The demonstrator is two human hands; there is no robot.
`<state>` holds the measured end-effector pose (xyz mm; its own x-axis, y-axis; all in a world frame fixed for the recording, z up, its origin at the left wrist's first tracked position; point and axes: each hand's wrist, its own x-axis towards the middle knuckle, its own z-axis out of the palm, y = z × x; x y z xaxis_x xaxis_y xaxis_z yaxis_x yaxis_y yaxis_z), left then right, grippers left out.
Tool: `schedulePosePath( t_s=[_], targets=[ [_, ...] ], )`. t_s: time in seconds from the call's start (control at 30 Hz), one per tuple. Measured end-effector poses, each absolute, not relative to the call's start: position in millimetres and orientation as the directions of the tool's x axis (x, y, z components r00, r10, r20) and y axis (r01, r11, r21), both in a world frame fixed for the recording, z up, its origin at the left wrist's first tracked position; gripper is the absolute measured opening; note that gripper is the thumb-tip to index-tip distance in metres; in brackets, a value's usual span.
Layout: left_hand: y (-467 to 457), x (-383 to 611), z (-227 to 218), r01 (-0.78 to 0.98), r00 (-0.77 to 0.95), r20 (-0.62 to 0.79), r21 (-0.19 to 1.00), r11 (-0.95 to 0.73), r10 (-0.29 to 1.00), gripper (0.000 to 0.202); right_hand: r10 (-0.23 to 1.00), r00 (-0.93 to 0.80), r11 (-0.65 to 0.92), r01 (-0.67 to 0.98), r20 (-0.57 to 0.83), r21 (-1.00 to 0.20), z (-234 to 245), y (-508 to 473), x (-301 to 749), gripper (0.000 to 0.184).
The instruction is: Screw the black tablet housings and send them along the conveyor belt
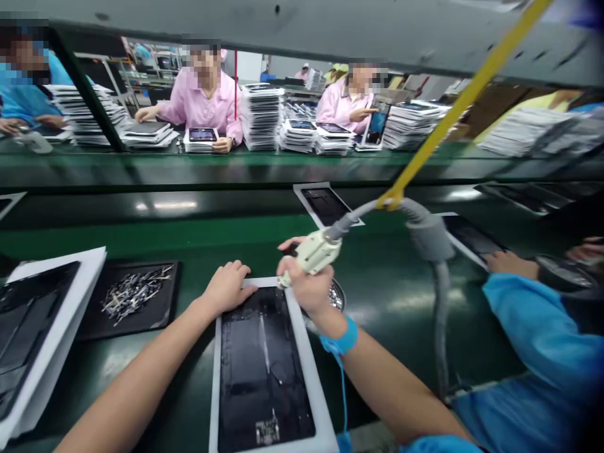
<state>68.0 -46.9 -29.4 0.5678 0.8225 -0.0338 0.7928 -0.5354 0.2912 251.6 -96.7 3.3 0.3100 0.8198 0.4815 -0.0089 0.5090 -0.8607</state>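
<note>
An opened tablet shell (267, 371) with a white rim and dark insides lies on the green bench in front of me. My left hand (227, 286) rests on its top left corner, fingers curled down onto the frame. My right hand (306, 283) is wrapped round a cream electric screwdriver (315, 253), its tip down at the tablet's top right corner. A grey cable (427, 233) and a yellow cord (467, 97) run up from the tool. A blue wrist strap (340, 341) circles my right wrist.
A black tray of loose screws (134, 296) sits to the left, beside another tablet shell (33, 327). A small round dish (336, 296) lies behind my right hand. More shells (325, 204) ride the belt. A co-worker's blue sleeve (538, 327) is at right; people with tablet stacks (262, 116) sit opposite.
</note>
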Motion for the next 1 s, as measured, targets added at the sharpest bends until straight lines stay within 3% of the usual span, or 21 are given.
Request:
schedulePosePath(
  t_s=[0.07,0.13,0.33,0.6,0.8,1.0],
  targets=[
    [-41.6,76.2,-26.6,0.783,0.591,-0.144,0.339,-0.521,0.794,0.017,0.763,0.401,0.520,0.087,0.508,-0.850,5.7,-105.4,286.1,0.021],
    [-34.7,78.7,-27.5,0.745,0.640,-0.162,0.368,-0.556,0.751,0.018,0.713,0.458,0.510,0.180,0.531,-0.841,1.9,-110.2,312.9,0.020],
    [12.4,76.9,-37.9,0.755,0.626,0.062,0.202,-0.624,0.777,0.026,0.698,0.516,0.458,0.210,0.496,-0.864,-21.4,-103.6,338.0,0.022],
    [19.1,61.7,-58.3,0.802,0.422,0.330,0.299,-0.518,0.844,0.033,0.719,0.514,0.385,0.267,0.468,-0.884,-31.9,-98.6,341.9,0.022],
    [-26.8,41.4,-61.1,0.808,0.340,0.366,0.357,-0.468,0.866,0.033,0.721,0.529,0.371,0.252,0.448,-0.894,-32.5,-99.6,343.0,0.025],
    [-67.5,22.2,-57.1,0.849,0.291,0.297,0.359,-0.389,0.909,0.032,0.706,0.535,0.400,0.238,0.464,-0.885,-32.4,-100.8,340.3,0.025]
  ],
)
